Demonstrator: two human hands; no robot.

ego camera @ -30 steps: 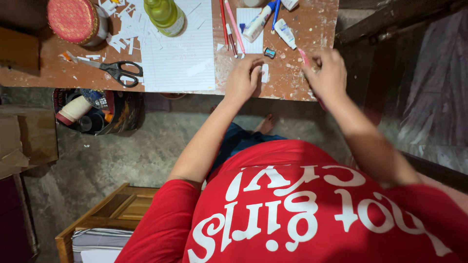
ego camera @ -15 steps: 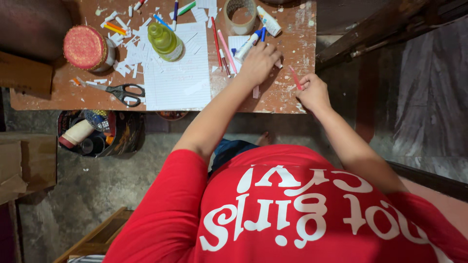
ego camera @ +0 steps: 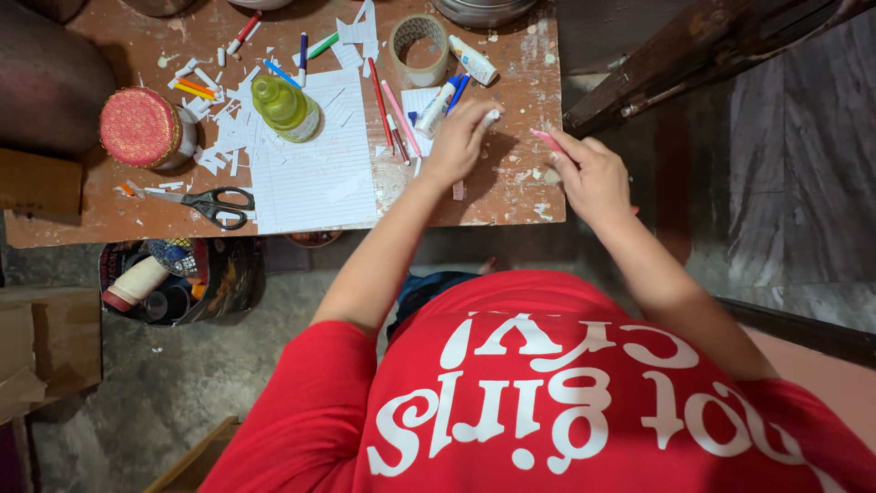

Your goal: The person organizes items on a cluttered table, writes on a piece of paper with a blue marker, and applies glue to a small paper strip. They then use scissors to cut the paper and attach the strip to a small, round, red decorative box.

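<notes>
Pinching a thin pink strip (ego camera: pixel 550 141) in the right hand (ego camera: pixel 593 178) just right of the tape roll (ego camera: pixel 419 47) over the desk (ego camera: pixel 511 196), left hand (ego camera: pixel 459 141) closed on a small white piece (ego camera: pixel 492 116); light, flimsy, probably best held near one end.

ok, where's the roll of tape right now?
Head view: the roll of clear tape lies at the table's far edge, just beyond the left hand, beside a small white tube.
</notes>
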